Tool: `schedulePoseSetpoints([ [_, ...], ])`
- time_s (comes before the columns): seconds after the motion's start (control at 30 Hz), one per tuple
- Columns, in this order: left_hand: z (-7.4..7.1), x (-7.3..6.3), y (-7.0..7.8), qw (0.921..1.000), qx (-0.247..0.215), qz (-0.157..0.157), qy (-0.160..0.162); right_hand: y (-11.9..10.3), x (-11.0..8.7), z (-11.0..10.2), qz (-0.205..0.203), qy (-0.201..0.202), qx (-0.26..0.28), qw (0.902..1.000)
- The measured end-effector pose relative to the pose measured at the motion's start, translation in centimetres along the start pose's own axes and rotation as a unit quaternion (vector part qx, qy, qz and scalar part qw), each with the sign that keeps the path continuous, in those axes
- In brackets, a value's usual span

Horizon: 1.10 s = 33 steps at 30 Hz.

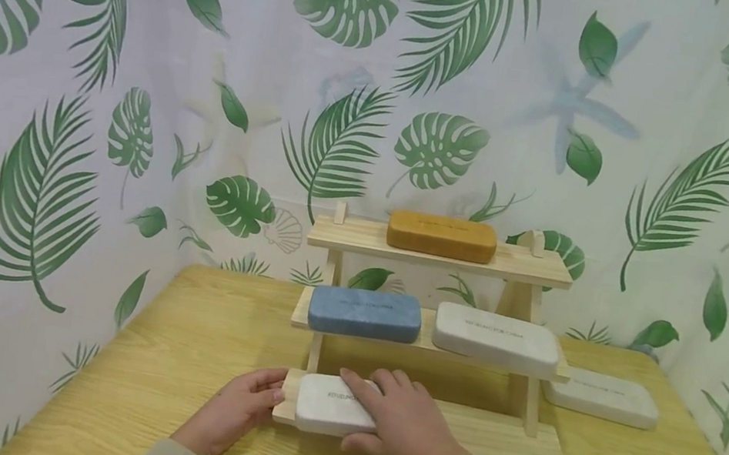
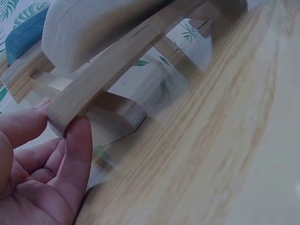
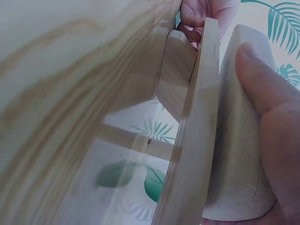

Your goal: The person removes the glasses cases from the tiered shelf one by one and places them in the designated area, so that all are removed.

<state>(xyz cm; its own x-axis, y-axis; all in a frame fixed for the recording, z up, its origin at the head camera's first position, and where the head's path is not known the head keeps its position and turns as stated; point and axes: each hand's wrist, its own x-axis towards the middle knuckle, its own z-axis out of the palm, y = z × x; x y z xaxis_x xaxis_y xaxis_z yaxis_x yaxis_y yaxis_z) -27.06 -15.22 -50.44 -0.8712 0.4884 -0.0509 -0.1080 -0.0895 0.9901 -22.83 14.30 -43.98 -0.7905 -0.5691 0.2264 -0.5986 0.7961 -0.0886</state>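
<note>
A white glasses case (image 1: pixel 327 413) lies at the left of the bottom board of a three-tier wooden display shelf (image 1: pixel 495 442). My right hand (image 1: pixel 409 432) holds this case from the right, fingers over its top and thumb along its front side, as the right wrist view also shows with the thumb (image 3: pixel 265 84) on the case (image 3: pixel 241 131). My left hand (image 1: pixel 234 405) pinches the left end of the bottom board (image 2: pixel 75 103) between thumb and finger. On the middle tier sit a blue glasses case (image 1: pixel 365 313) and another white case (image 1: pixel 496 338).
An orange glasses case (image 1: pixel 442 236) stands on the top tier. Another white case (image 1: pixel 602 397) lies on the wood-grain table (image 1: pixel 217 331), right of the shelf and partly behind it. Leaf-patterned cloth (image 1: pixel 163 114) hangs behind and at the sides.
</note>
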Motion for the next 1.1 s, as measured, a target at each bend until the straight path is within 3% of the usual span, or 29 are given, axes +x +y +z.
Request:
schedulePoseSetpoints([
  [0.43, 0.6, 0.0, 0.4, 0.9995, -0.010, -0.002, 0.031, 1.2, -1.1, -1.1, 0.001, 0.018, 0.007, 0.9998],
  [0.77, 1.0, 0.1, 0.7, 0.9970, -0.038, -0.022, 0.063, 1.6, -1.5, -1.7, 0.002, 0.024, 0.002, 0.9997],
  [1.1, 0.9, 0.1, 0.4, 0.9959, -0.033, -0.034, 0.077, 3.3, -3.5, -2.3, 0.009, 0.040, -0.015, 0.9990],
])
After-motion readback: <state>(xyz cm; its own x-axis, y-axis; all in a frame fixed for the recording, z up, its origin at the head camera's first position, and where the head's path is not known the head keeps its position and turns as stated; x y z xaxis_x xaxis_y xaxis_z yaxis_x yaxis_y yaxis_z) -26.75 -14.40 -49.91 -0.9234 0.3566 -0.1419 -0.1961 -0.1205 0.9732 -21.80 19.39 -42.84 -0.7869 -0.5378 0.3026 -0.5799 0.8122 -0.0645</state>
